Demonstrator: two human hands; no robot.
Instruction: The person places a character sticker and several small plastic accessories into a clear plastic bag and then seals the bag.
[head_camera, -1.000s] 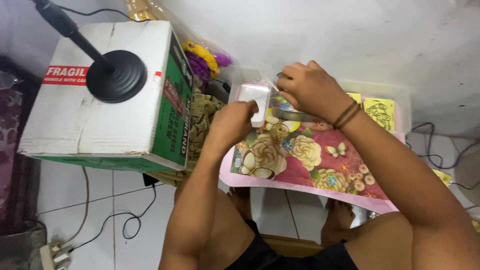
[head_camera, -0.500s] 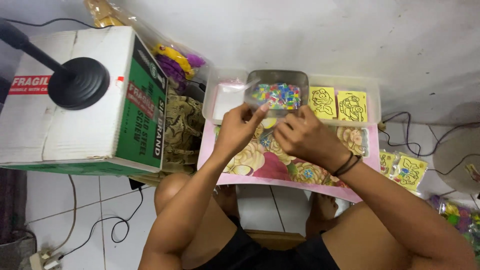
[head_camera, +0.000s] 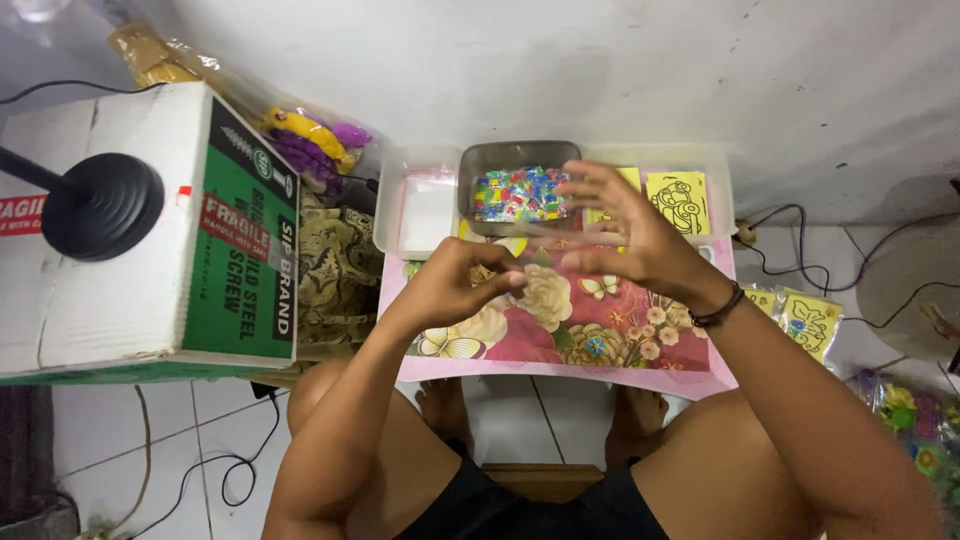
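A small table (head_camera: 520, 345) with a pink, flower-printed cover stands over a white tiled floor (head_camera: 140, 440). At its far edge sits a clear plastic tray (head_camera: 425, 215). Inside the tray rest a grey container (head_camera: 520, 160) filled with small multicoloured pieces and a yellow card (head_camera: 678, 198) printed with a line drawing. On the floor to the right lie more yellow cards (head_camera: 805, 320) and black cables (head_camera: 800, 250); to the left stands a large cardboard box (head_camera: 130, 270).

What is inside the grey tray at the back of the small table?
The grey tray holds a heap of small multicoloured pieces. The right hand covers its right end, so anything there is hidden.
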